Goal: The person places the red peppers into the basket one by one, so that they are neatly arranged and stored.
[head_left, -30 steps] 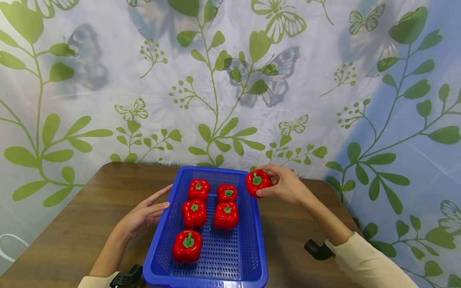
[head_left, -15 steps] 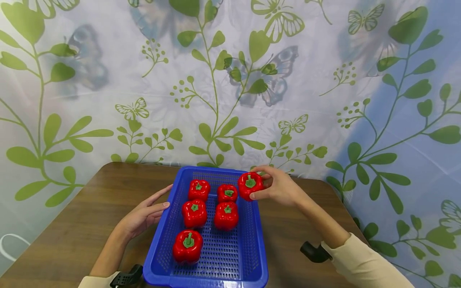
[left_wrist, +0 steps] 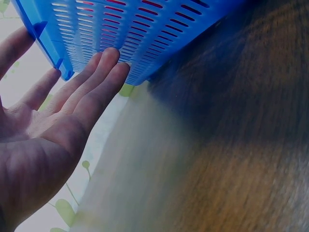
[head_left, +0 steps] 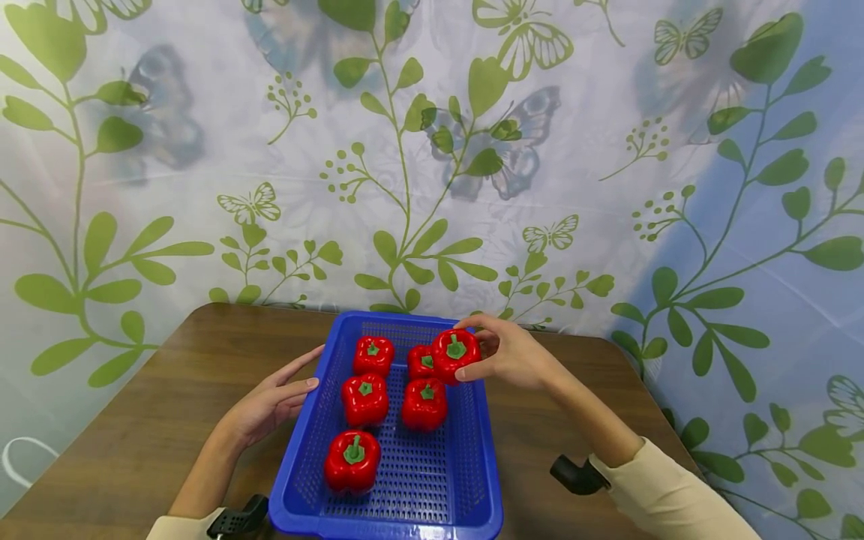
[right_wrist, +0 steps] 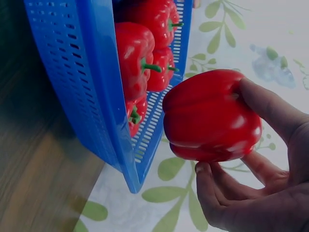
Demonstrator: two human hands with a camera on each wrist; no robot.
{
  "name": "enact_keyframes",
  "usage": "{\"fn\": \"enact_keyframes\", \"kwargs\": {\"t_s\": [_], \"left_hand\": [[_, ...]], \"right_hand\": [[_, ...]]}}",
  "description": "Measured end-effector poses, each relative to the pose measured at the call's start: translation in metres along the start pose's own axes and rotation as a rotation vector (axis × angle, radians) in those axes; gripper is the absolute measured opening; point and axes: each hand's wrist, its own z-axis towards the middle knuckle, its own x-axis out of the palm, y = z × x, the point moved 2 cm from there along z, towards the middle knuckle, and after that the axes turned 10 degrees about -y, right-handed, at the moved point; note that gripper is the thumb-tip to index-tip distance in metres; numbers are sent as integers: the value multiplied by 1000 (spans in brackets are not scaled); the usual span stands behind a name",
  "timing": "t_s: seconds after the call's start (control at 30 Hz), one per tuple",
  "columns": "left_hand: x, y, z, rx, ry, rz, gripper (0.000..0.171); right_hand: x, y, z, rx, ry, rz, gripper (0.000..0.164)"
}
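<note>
My right hand [head_left: 509, 352] grips a glossy red bell pepper [head_left: 456, 355] with a green stem, thumb on one side and fingers on the other. In the head view it overlaps the right rim of a blue plastic basket [head_left: 487, 450]; the right wrist view shows the pepper [right_wrist: 212, 116] above the rim. Several more red peppers lie in the basket, among them one at the near left [head_left: 352, 462] and one at the back left [head_left: 373, 355]. My left hand [head_left: 270, 405] rests with extended fingers against the basket's left side, fingertips at its perforated wall [left_wrist: 140, 29].
The basket stands on a brown wooden table [head_left: 148, 405]. Behind the table hangs a pale curtain [head_left: 432, 187] printed with green leaves and butterflies. A black wrist mount [head_left: 579, 474] sits on the right forearm, another [head_left: 239, 517] on the left.
My right hand has carried its pepper leftward and slightly nearer, from the basket's back right edge to over the inside of the basket. The left hand and basket stay put.
</note>
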Motion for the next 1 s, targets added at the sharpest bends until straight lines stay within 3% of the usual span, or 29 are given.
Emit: {"fn": "enact_keyframes", "kwargs": {"t_s": [0.5,1.0], "left_hand": [[1,-1,0,8,10,5,65],[1,-3,-1,10,15,6,65]], "right_hand": [[15,-5,-2,22,-5,27,61],[21,-2,-10,-20,103,-2,68]]}}
